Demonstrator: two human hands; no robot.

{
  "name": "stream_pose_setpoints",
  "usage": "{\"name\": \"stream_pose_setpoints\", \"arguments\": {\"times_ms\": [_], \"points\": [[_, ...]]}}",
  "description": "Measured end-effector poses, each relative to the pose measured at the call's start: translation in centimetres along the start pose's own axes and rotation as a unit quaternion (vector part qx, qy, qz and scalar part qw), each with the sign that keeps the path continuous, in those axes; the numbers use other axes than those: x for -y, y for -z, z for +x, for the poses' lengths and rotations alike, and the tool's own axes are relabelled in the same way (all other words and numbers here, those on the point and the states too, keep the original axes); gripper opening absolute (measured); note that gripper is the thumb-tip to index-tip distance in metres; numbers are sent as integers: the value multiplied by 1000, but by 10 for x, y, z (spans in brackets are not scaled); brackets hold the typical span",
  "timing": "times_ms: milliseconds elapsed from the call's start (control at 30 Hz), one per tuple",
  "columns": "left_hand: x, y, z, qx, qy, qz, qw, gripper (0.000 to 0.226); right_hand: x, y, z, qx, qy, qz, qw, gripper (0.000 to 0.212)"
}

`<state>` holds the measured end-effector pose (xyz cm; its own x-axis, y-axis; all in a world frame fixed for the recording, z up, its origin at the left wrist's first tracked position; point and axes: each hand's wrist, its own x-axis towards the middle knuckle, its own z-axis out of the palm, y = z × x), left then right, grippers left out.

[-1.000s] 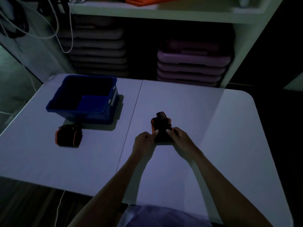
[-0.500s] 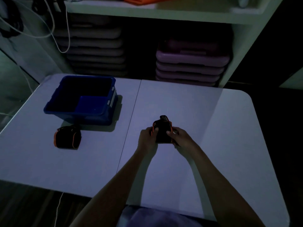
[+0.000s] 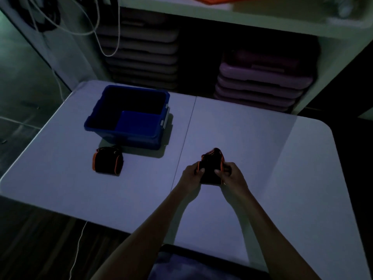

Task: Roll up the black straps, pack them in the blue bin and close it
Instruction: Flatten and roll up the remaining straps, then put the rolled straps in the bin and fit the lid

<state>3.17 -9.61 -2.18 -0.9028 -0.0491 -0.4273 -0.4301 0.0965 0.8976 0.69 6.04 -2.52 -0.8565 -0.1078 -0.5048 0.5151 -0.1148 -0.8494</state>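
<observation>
in dim light both hands, the left hand (image 3: 193, 173) and right hand (image 3: 232, 175), grip a partly rolled black strap (image 3: 211, 168) on the white table (image 3: 262, 158), while a rolled strap (image 3: 107, 163) lies just beside the open blue bin (image 3: 129, 116).

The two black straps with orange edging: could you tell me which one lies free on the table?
The rolled strap just in front of the blue bin; no hand touches it. The other strap is gripped between the left hand and right hand.

A white folding table (image 3: 242, 128) is filling the middle; stacked purple plastic step platforms (image 3: 262, 85) are sitting upper right.
</observation>
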Motion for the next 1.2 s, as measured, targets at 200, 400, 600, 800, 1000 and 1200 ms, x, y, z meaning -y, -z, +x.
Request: {"name": "stream_pose_setpoints", "arguments": {"times_ms": [200, 400, 600, 800, 1000, 1200], "points": [[-18, 31, -8, -15, -86, 85, 993, 34, 48, -37, -21, -64, 113, -201, 971, 32], [-95, 142, -4, -143, -209, 130, 959, 32, 126, -123, -4, -6, 207, -116, 971, 35], [-79, 296, -1, -381, 0, 308, 872, 45, 136, -244, 42, 113, 224, -228, 941, 51], [-32, 336, 11, -275, 10, 248, 929, 57, 102, -335, 81, 218, 226, -463, 829, 52], [-26, 333, 8, -279, -7, 196, 940, 73, 76, -368, 97, 254, 195, -468, 824, 20], [-18, 330, 10, -291, -30, 165, 942, 62, 83, -360, 104, 318, 124, -494, 800, 34]]}}
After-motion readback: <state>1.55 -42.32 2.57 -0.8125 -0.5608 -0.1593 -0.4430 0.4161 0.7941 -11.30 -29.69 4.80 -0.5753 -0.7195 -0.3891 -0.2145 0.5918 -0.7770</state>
